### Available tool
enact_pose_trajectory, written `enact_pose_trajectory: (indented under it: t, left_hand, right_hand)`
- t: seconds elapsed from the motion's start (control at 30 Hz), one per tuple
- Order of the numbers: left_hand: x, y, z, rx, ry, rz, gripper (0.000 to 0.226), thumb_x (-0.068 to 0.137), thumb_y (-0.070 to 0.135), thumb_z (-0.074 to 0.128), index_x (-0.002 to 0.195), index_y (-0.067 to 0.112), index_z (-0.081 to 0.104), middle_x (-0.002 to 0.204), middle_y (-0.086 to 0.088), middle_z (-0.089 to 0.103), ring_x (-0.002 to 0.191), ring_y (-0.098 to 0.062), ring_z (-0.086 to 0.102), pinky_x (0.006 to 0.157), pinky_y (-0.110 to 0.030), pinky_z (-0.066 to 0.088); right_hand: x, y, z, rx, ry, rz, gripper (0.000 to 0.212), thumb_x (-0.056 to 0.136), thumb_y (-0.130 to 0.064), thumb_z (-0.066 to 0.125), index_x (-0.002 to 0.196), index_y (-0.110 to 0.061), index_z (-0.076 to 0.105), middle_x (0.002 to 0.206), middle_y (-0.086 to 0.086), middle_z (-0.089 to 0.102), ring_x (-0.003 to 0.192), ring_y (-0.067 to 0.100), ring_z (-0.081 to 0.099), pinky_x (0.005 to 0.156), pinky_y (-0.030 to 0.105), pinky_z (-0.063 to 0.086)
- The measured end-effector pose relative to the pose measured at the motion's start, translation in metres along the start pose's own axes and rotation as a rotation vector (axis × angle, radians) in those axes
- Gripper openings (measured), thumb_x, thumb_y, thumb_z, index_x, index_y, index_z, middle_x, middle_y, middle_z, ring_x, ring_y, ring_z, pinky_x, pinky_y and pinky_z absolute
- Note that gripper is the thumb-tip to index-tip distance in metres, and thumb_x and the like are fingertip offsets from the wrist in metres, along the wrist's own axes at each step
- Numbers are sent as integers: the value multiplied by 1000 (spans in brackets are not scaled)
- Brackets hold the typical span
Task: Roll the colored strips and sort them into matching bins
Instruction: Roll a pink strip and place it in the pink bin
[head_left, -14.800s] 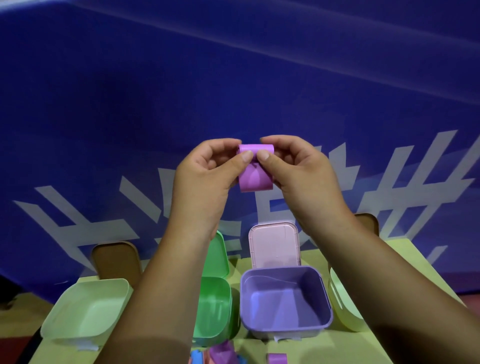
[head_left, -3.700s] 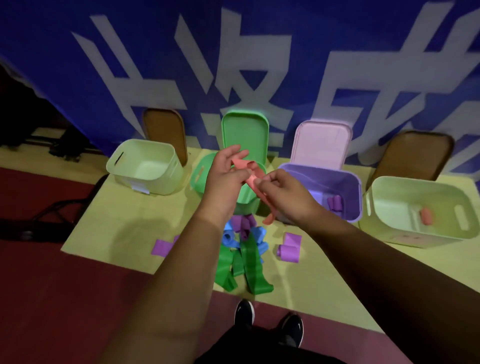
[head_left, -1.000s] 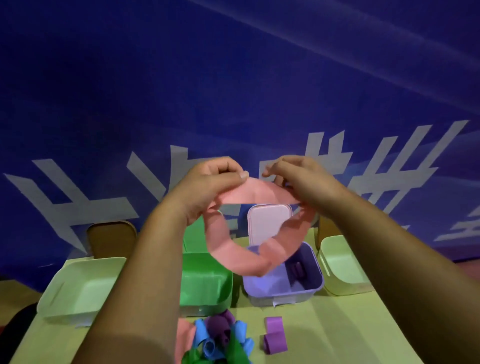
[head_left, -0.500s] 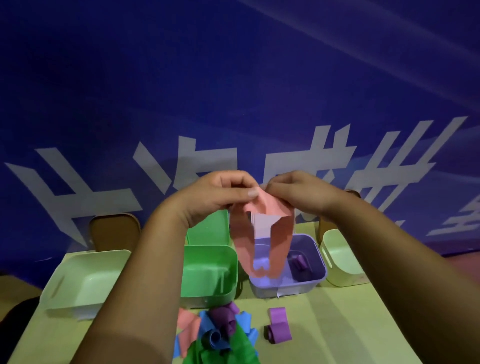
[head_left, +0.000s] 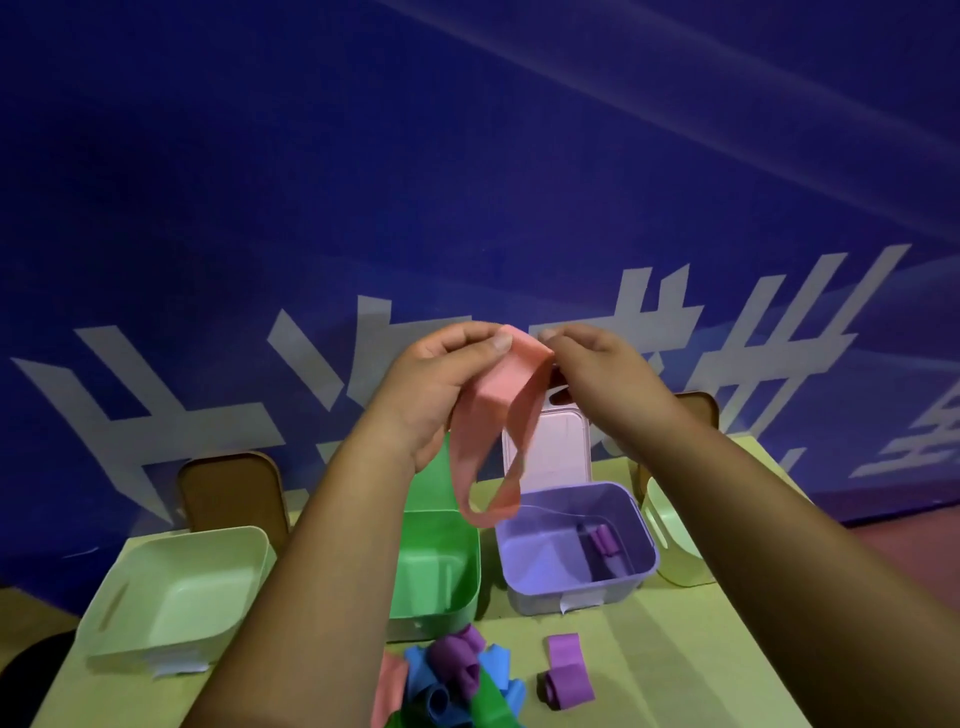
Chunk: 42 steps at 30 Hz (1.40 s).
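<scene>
Pink strip (head_left: 498, 387) hangs as a loop above the green bin (head_left: 439, 569) and purple bin (head_left: 571, 592), its upper end pinched by the left hand (head_left: 436, 384) and the right hand (head_left: 597, 364). Other strips (head_left: 452, 670) lie piled on the yellow tabletop (head_left: 675, 649).

A big blue banner (head_left: 467, 197) with white lettering (head_left: 130, 400) is hanging behind a low yellow-green bench (head_left: 654, 654) on red flooring (head_left: 914, 540), suggesting a staged event booth.
</scene>
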<state>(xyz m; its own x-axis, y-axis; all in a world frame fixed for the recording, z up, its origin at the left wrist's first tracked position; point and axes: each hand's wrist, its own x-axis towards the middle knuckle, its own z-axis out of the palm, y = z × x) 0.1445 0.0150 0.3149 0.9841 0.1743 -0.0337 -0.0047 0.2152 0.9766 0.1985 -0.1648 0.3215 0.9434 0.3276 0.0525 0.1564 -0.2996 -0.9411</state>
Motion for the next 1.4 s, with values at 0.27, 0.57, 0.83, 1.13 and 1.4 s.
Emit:
enact_pose_trajectory:
  t: [0.27,0.57,0.83,1.13,1.4]
  left_hand:
    - [7,8,17,-48,100,61,14,97,21,78,111,17,82,110,-12,82,92,-21,76,74,-31,57]
    - [14,10,31,206,137,142,15,100,29,75,113,23,79,108,-5,82,104,-29,78,76,-42,61]
    - [16,24,40,348,174,227,20,101,31,76,121,30,73,98,3,80,93,-13,78,80,-35,61]
    - [18,29,48,494,211,312,8,99,30,78,104,34,83,102,14,79,98,-2,72,78,-20,54]
    - [18,34,52,515,234,366,10,100,29,77,108,33,83,102,16,80,103,-4,74,89,-28,60]
  right_hand:
    - [2,-18,-13,104,-78,-66,31,104,-50,63,106,-23,78,96,-5,80,92,14,77,92,41,63]
    - [16,-17,-28,13,-29,-200,10,103,-32,70,101,-26,78,88,-8,79,87,9,76,81,33,64]
    - [30,-13,-42,-79,-55,-259,8,103,-32,70,99,-29,77,87,-6,78,87,13,75,84,38,64]
    - [32,-8,-53,-98,-70,-314,4,102,-30,72,102,-32,75,90,-13,77,87,5,74,77,22,63]
    - [31,-9,-57,-76,-61,-336,7,104,-35,69,106,-33,75,95,-14,77,93,5,74,83,26,62]
